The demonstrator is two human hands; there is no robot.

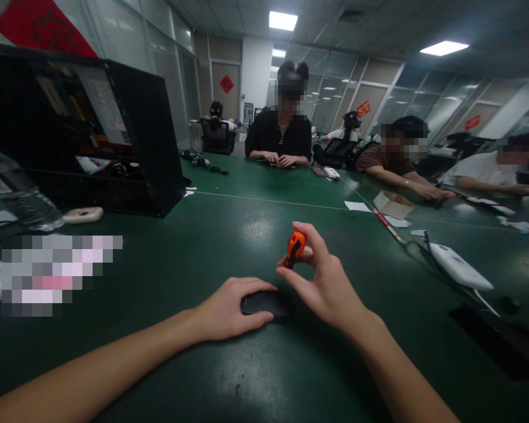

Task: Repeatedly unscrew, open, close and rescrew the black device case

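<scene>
On the green tabletop (pixel 242 370), a black computer mouse (pixel 267 304) lies flat, its outline dark and partly covered. My left hand (pixel 227 308) grips its left end, thumb along the near side and fingers along the far side. Just above the right end of the mouse, my right hand (pixel 328 282) pinches a stubby screwdriver (pixel 296 247) with an orange and black handle. The handle stands nearly upright, tilted slightly. Its shaft is too faint to make out, so I cannot tell whether the tip touches the mouse.
An open black computer case (pixel 145 141) stands at left, near a plastic bottle (pixel 17 188) and a beige oval object (pixel 83 215). At right are a white power strip-like device (pixel 458 265), cables and a small box (pixel 393 204). Several people sit around the table.
</scene>
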